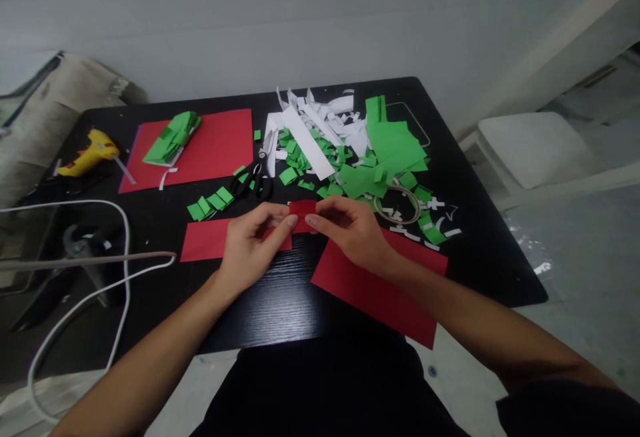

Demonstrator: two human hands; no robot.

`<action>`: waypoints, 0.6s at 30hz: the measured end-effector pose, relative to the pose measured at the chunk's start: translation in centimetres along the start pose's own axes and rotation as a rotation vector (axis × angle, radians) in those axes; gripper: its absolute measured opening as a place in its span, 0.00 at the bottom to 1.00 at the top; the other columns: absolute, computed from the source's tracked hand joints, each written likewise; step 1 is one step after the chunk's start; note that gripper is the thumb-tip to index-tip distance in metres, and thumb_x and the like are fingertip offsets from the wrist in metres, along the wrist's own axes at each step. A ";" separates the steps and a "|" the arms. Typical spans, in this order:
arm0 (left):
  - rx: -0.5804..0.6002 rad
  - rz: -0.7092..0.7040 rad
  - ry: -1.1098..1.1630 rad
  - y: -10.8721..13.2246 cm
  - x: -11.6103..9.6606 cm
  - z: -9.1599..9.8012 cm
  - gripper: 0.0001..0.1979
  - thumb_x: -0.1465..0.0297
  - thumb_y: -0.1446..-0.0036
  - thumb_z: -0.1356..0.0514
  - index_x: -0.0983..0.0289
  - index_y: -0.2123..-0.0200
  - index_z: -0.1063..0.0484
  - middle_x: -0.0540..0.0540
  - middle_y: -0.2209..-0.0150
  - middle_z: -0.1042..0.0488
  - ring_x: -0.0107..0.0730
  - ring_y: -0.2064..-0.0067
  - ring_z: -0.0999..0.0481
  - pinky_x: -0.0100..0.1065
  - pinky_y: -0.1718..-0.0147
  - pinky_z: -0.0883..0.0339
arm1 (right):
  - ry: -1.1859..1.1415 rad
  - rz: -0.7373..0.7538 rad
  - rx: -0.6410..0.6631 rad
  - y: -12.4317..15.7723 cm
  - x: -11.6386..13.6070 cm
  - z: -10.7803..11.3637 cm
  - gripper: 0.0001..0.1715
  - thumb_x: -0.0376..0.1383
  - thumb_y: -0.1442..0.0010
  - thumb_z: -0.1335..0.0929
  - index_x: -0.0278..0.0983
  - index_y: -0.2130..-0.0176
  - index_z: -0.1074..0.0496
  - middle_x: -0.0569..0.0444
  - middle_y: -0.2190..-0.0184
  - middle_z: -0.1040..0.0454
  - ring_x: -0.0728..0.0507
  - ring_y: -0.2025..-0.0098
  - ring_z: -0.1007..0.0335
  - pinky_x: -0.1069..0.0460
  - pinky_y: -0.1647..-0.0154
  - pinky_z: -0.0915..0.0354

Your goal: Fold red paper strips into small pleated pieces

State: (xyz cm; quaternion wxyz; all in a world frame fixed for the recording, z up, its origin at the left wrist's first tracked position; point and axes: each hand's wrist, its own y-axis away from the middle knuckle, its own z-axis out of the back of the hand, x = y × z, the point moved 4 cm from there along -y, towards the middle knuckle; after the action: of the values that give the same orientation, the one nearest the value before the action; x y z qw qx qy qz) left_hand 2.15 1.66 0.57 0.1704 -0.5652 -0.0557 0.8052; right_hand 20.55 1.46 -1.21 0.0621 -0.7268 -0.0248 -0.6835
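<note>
Between my two hands is a small folded piece of red paper (303,209), held just above the black table. My left hand (254,240) pinches its left side, thumb in front and fingers behind. On the right side, my right hand (356,230) grips it the same way. A red paper strip (205,240) lies partly under my left hand. Beneath my right hand and forearm, a larger red sheet (370,287) reaches over the table's front edge. Black-handled scissors (257,169) lie just beyond my hands.
Green paper scraps (395,147) and white strips (310,140) are heaped at the back, with a tape roll (397,205) beside them. A yellow glue gun (93,153) lies left of a red sheet (225,140) bearing a green paper bundle (175,137). A white cable (127,250) loops at left.
</note>
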 end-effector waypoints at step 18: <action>0.016 -0.041 -0.094 0.0 0.1 0.3 0.07 0.68 0.33 0.38 0.62 0.62 0.21 0.51 0.69 0.19 0.28 0.69 0.23 0.28 0.68 0.28 | -0.016 0.000 -0.030 0.2 0.2 0.0 0.18 0.49 0.45 0.21 0.39 0.67 0.22 0.55 0.69 0.21 0.46 0.66 0.24 0.50 0.62 0.25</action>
State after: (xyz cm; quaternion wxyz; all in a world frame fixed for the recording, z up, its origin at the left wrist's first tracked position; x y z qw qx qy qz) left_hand 1.86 1.75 0.54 0.1885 -0.5242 -0.0688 0.8276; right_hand 20.55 1.29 -1.03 0.0510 -0.7331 -0.0152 -0.6780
